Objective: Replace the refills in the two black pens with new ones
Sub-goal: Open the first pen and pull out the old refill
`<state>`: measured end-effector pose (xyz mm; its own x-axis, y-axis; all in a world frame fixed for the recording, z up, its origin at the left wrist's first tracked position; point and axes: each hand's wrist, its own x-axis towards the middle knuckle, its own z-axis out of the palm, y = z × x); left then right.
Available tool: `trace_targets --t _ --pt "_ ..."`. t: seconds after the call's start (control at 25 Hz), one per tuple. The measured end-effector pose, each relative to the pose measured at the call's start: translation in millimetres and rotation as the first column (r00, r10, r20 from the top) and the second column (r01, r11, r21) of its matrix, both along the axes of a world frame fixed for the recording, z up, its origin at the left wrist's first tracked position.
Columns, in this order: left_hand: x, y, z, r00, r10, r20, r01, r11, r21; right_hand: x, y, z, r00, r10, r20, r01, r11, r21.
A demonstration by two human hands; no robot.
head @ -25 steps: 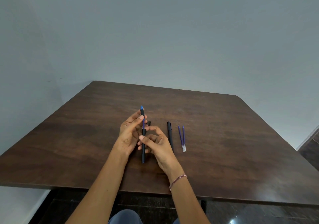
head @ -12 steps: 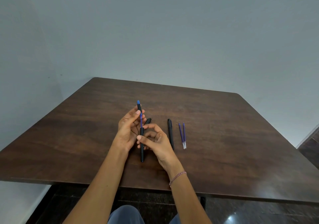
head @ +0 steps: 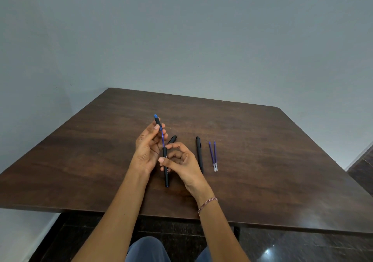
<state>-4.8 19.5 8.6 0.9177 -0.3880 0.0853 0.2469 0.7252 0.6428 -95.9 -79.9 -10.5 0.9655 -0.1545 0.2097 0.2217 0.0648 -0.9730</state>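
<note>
My right hand (head: pixel 181 163) grips the black pen barrel (head: pixel 166 173), held upright over the brown table (head: pixel 262 150). My left hand (head: pixel 146 148) pinches the pen's black tip section (head: pixel 158 121), which has a blue end. A blue refill (head: pixel 162 138) shows stretched between tip section and barrel. A black cap (head: pixel 172 139) lies on the table just behind my hands. The second black pen (head: pixel 199 153) lies capped to the right. Two new blue refills (head: pixel 213 156) lie side by side further right.
A plain grey wall rises behind the table. My knees show below the table's near edge, over a dark tiled floor (head: pixel 282 245).
My left hand has drawn the tip section up and away from the barrel, exposing more of the blue refill. The barrel stays in my right hand.
</note>
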Motion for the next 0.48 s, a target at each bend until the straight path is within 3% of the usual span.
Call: trace_targets --t 0.16,0.24,0.28,0.36,0.44,0.48 --pt "3.5 0.1 -2.4 0.995 0.085 -0.043 -0.088 0.994 -0.069 0.1 0.2 1.6 0.999 -0.013 0.029 0.013 1.0 0.021" --pt "5.6 -2.9 -4.2 0.969 0.246 0.001 -0.246 0.968 0.05 0.4 0.2 2.7 0.997 -0.049 0.051 0.046 0.997 0.056" --pt "6.4 -4.5 -5.7 0.927 0.367 0.081 -0.376 0.91 0.173 0.2 0.0 3.2 0.995 -0.078 0.06 0.073 0.994 0.076" --pt "7.9 -6.7 -9.2 0.776 0.535 0.333 -0.631 0.653 0.42 -0.2 -0.4 4.6 0.989 -0.13 0.074 0.122 0.986 0.11" --pt "7.8 -5.2 -11.2 0.664 0.527 0.53 -0.744 0.391 0.542 -1.0 -1.0 5.7 0.983 -0.162 0.088 0.15 0.98 0.128" --pt "7.9 -4.1 -12.0 0.644 0.489 0.588 -0.758 0.307 0.576 -1.4 -1.1 6.0 0.981 -0.173 0.093 0.16 0.978 0.133"
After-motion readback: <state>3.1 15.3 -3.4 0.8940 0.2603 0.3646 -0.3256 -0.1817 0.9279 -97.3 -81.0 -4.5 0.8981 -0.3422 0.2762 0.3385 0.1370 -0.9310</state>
